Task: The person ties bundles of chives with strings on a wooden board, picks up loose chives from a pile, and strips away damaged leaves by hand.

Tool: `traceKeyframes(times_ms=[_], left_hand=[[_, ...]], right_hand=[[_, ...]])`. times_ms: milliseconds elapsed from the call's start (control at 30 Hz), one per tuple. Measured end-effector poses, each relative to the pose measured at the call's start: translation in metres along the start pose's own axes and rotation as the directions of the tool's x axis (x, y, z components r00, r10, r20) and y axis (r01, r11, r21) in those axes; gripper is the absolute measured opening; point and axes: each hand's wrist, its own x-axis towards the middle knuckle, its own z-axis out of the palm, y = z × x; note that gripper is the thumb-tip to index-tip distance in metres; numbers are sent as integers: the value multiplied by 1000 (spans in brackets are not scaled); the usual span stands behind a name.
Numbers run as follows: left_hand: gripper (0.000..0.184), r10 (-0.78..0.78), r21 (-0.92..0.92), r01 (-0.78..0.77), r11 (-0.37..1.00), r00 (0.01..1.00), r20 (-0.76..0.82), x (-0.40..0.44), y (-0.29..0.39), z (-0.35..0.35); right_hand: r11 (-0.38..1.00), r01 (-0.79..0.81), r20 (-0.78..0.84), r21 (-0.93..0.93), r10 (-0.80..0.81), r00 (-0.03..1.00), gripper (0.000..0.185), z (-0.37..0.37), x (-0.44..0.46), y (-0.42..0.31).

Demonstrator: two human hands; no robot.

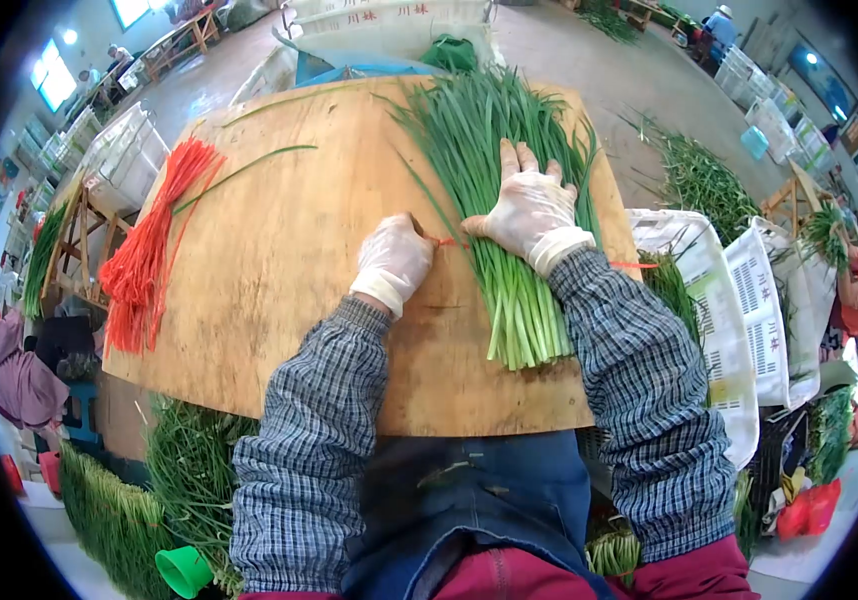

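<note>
A bunch of garlic chives lies on the wooden board, pale stem ends toward me and green leaves pointing away. My right hand, in a thin whitish glove, rests flat on top of it with fingers spread. Left of the bunch, my gloved left hand is closed on one end of a red tie strip. That strip runs toward the chives, and a red end shows on the bunch's right side; its middle is hidden beneath them.
A pile of red strips lies at the board's left, beside a loose leaf. White crates stand to the right. More greens lie below left, near a green cup. Other people are in the background.
</note>
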Motion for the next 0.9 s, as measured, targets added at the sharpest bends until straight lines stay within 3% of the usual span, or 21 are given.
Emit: traceKeyframes(times_ms=[67,100,200,333,400,467,500,600,733,833,900], left_hand=[[24,-22,-33,23,999,999,38,2,2,2],[22,-34,-80,29,996,997,-65,1,0,8],[17,-126,-341,102,934,991,-47,-7,0,9],[7,-98,-754,157,638,988,122,-17,10,0],[5,-105,-840,295,455,955,278,-24,19,-5],[6,-61,-868,402,290,913,403,-26,17,-4],[6,-56,-844,430,319,898,436,-33,23,-9],[5,-26,-829,531,179,844,535,-43,27,-13],[2,-137,-789,582,199,813,565,-50,52,-26],[4,-55,-782,565,262,818,573,-43,63,-26],[6,-79,-784,549,288,830,552,-31,64,-21]], right_hand=[[1000,0,-5,11,0,1000,104,0,-1,-1],[1000,-2,-6,14,2,1000,105,1,-1,-1],[1000,-6,1,19,6,1000,107,3,0,-2],[999,-2,-9,45,3,1000,106,8,0,-2],[999,-5,15,51,4,1000,104,0,-2,3],[999,-8,61,52,5,998,103,-6,-1,4],[998,-12,61,64,8,998,101,-7,-1,5],[995,-15,70,99,8,997,101,-8,0,10],[990,-10,42,139,4,999,97,-7,2,10],[985,15,-39,172,-8,999,98,-1,0,11],[962,46,-61,268,-31,998,97,-2,6,17]])
